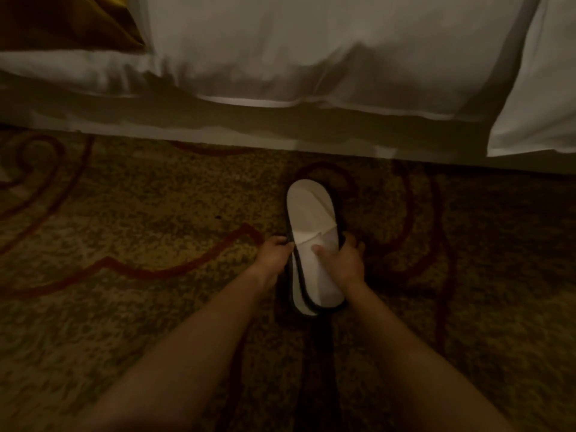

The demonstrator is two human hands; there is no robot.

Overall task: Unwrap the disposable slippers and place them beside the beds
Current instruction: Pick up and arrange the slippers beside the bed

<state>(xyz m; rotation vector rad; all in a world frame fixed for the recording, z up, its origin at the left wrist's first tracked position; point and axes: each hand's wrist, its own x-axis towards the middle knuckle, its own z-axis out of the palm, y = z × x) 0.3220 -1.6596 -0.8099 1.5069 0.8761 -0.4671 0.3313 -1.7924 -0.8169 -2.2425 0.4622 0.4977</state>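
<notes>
A pair of white disposable slippers point(311, 219) with dark edging is stacked one on the other, held just above the carpet close to the bed point(280, 126). My left hand point(274, 255) pinches the left edge of the stack near its middle. My right hand point(346, 260) grips the right side, thumb pressed on the top slipper's upper. The lower slipper shows only as a thin white rim at the near end. No wrapper is visible on them.
The bed's white duvet point(327, 51) hangs over its edge across the top of the view. A second white bedding corner point(536, 98) drops at the right. Patterned brown carpet point(140, 219) with red swirls spreads left and right.
</notes>
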